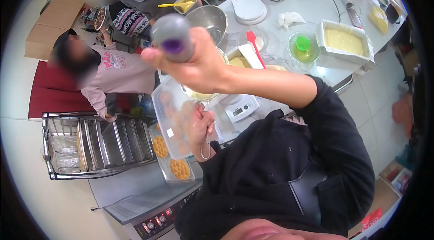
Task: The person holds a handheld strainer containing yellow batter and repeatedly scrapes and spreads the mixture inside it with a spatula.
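Observation:
My right hand (199, 61) is raised close to the camera, its fingers wrapped round a grey bottle-like cylinder (169, 32) with a purple end, too blurred to name exactly. Below it, my left hand (201, 127) is closed on a metal utensil with a looped wire handle (206, 150); its working end is hidden. Just beyond that hand is a bowl (199, 94) of pale yellow batter, mostly covered by my right hand and wrist. Left of it lies a clear plastic lid (169, 136) over round pastries. A white kitchen scale (239, 108) stands to its right.
A steel mixing bowl (212, 20), a second scale (249, 7), a red spatula (256, 47) and a batter-filled lined pan (346, 43) are on the table. Two people stand across on the left; one holds a container (184, 2). A tray rack (97, 145) stands at left.

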A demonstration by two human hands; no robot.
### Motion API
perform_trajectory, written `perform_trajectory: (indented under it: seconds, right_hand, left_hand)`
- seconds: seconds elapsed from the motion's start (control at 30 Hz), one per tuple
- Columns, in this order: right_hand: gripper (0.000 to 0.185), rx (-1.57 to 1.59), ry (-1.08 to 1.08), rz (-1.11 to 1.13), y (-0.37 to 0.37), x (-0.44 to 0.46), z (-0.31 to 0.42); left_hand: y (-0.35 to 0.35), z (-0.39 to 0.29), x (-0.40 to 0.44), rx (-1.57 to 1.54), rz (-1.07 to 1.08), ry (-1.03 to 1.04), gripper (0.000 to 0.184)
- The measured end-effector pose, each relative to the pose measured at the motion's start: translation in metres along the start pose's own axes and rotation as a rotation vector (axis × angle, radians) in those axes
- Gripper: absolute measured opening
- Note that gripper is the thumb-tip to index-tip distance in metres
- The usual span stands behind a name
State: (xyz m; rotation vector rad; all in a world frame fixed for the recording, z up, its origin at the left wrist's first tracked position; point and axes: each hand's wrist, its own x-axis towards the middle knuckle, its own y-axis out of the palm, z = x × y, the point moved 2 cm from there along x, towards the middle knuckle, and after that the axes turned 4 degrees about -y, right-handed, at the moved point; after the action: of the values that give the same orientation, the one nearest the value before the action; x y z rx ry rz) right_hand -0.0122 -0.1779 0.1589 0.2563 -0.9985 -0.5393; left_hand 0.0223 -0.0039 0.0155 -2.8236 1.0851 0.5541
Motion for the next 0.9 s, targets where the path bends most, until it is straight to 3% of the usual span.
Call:
perform_trajectory:
  seconds: [0.07,0.17,0.27,0.3,0.4,0.43,0.53,0.57,0.67,0.7,0.8,0.9]
  right_hand:
    - [0.019,-0.066,0.066,0.085,-0.002,0.004,-0.008]
    - [0.019,-0.12,-0.074,-0.024,-0.008,0.025,-0.001]
    - [0.031,0.008,-0.149,-0.064,0.003,0.026,0.019]
    - [0.03,0.049,-0.013,-0.001,0.005,0.019,0.017]
    - [0.029,-0.082,-0.144,0.056,0.011,0.006,-0.007]
    - [0.029,0.006,0.011,0.028,0.007,0.008,-0.006]
    - [0.029,-0.125,-0.087,0.016,0.001,0.027,-0.002]
    - [0.021,-0.062,-0.055,-0.023,0.001,0.024,0.007]
    - [0.024,-0.006,0.082,0.072,0.005,0.005,0.003]
    - [0.025,-0.071,0.002,0.116,0.004,-0.002,-0.002]
    - [0.027,-0.038,0.1,-0.017,-0.005,0.002,-0.018]
    - [0.031,0.008,0.151,-0.006,-0.01,-0.001,-0.006]
  left_hand:
    - [-0.001,-0.003,-0.005,-0.028,0.006,-0.012,0.025]
    - [-0.005,-0.003,-0.01,-0.058,-0.029,-0.006,0.025]
    - [-0.009,-0.002,-0.011,-0.043,-0.059,-0.012,0.031]
    - [-0.01,-0.002,-0.011,-0.026,-0.066,-0.014,0.035]
    - [-0.007,-0.01,-0.015,0.047,-0.063,-0.02,0.025]
    - [-0.006,-0.009,-0.015,0.044,-0.054,-0.014,0.025]
    - [-0.009,-0.004,-0.016,0.04,-0.033,0.01,0.025]
    - [-0.011,-0.004,-0.014,0.037,-0.026,0.021,0.025]
    - [-0.01,-0.006,-0.013,0.062,-0.05,0.031,0.026]
    - [-0.009,-0.006,-0.013,0.081,-0.061,0.031,0.026]
    - [-0.009,0.001,-0.011,0.025,-0.037,-0.016,0.024]
    - [-0.009,-0.001,-0.009,-0.014,0.018,-0.015,0.022]
